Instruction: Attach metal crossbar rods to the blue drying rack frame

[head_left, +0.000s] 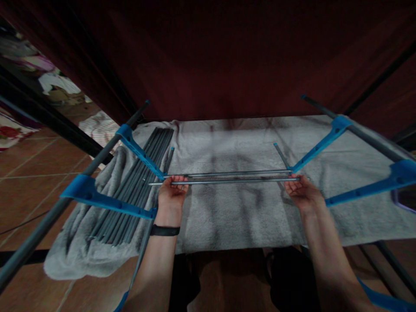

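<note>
A thin grey metal rod (227,181) lies level in front of me, held at both ends. My left hand (172,193) has its fingers curled round the rod's left end, and a black band circles that wrist. My right hand (300,190) grips the right end, palm up. Just behind it a second rod (227,173) spans between a blue plastic connector on the left (143,155) and a blue connector on the right (316,149). Both connectors belong to grey tube side frames of a rack.
A grey towel (227,216) covers the floor under the rods. Several loose grey rods (136,195) lie bundled on its left part. More blue connectors (97,197) (383,184) stick out from the side tubes. Dark red fabric hangs behind; brown tiles lie left.
</note>
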`<action>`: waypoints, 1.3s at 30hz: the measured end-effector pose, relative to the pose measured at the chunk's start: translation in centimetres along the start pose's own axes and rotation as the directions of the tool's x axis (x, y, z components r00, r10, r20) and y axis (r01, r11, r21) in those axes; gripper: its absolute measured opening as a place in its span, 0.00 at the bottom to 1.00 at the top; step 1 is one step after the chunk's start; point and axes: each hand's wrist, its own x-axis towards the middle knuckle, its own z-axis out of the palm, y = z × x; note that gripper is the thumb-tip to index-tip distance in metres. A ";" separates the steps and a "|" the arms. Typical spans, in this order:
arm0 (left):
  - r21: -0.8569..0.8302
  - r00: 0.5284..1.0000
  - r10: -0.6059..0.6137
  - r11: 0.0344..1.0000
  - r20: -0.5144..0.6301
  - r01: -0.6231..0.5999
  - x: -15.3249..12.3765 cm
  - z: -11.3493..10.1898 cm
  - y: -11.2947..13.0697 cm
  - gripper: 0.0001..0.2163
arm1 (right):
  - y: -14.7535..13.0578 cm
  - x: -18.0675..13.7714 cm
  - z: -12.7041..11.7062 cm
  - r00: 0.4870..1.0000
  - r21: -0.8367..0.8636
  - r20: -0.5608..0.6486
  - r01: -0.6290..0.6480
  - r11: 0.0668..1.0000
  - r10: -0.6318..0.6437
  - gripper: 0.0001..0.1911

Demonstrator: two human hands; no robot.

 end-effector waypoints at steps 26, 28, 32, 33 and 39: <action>0.113 0.970 -0.192 0.978 0.148 0.176 -1.5 0.9 -5.8 0.10 | 4.3 -1.2 1.3 0.981 -0.092 0.168 -0.082 0.992 0.097 0.11; 0.127 0.964 -0.208 0.974 0.167 0.188 -1.7 0.9 -6.3 0.10 | 4.5 -1.3 1.4 0.982 -0.088 0.165 -0.081 0.993 0.095 0.11; 0.152 0.961 -0.212 0.971 0.178 0.186 -1.8 0.8 -6.8 0.09 | 4.5 -1.5 1.5 0.978 -0.086 0.175 -0.098 0.991 0.112 0.11; 0.156 0.961 -0.210 0.971 0.178 0.183 -1.8 0.8 -6.9 0.09 | 4.4 -1.5 1.5 0.976 -0.092 0.181 -0.106 0.990 0.121 0.11; 0.151 0.973 -0.160 0.979 0.166 0.135 -1.6 0.8 -6.6 0.11 | 3.4 -1.5 1.2 0.986 -0.109 0.120 -0.104 0.989 0.117 0.14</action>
